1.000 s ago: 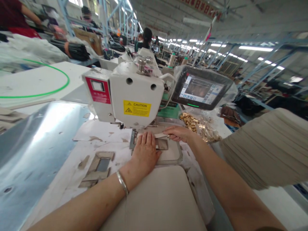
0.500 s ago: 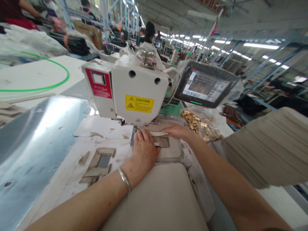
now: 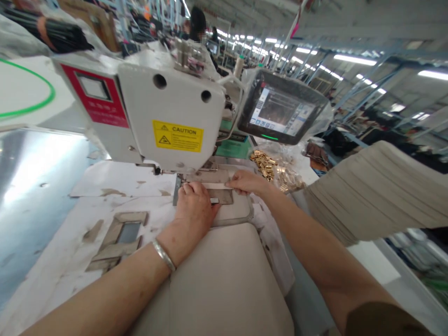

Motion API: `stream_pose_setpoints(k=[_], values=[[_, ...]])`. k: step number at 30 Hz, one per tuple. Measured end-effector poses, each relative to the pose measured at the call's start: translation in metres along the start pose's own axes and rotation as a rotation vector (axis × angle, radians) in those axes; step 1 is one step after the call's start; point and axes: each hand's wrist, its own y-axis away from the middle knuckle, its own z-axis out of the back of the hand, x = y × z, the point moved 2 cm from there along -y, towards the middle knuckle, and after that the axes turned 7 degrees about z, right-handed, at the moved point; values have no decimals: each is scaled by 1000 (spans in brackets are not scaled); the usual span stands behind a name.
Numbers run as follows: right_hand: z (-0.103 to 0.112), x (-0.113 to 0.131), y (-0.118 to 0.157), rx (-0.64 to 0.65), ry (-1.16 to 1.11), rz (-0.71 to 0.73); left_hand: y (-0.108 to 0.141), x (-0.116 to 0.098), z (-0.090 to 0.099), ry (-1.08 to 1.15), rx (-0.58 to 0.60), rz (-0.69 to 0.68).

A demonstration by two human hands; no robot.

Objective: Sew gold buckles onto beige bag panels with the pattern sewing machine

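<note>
My left hand (image 3: 194, 203) lies flat, fingers unclenched, on a sewing clamp plate (image 3: 234, 212) under an industrial sewing machine head (image 3: 171, 107). My right fingertips (image 3: 238, 179) touch a pale strip (image 3: 215, 185) on the plate, grip unclear. Brass buckles (image 3: 266, 163) lie beyond my fingers, stacked beige panels (image 3: 381, 191) right, a cut panel (image 3: 117, 238) left on soiled white sheeting (image 3: 52, 261), factory rows (image 3: 364, 60) behind.

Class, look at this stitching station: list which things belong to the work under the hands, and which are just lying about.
Part of the work:
left hand with silver bangle
right hand
beige rectangular piece under them
white sewing machine head

Lying about:
clear bag of gold metal fittings
tall stack of beige sheets
loose beige frame-shaped cut-out
</note>
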Motion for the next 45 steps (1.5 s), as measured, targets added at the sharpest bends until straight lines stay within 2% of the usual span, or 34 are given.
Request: stream_pose_setpoints(k=[6,14,22,27,29,33,36,45], values=[[2,-7,6,-12,-93,-33,2,-2,4,-27,-1,-12],[3,2,9,-4,-158,-93,-2,1,4,14,1,-27],[-3,5,12,-30,-109,-68,1,1,5,8,-11,-50],[3,14,20,-202,-34,5,3,4,5,20,-27,-83],[5,17,23,-242,-135,13,3,5,3,25,-30,-83],[1,16,27,-194,-560,-38,2,5,-1,26,-55,-68],[-4,10,27,-182,-762,-70,2,4,-2,16,-55,-60],[-7,0,16,-207,-786,-103,2,3,-1,-12,-38,-65]])
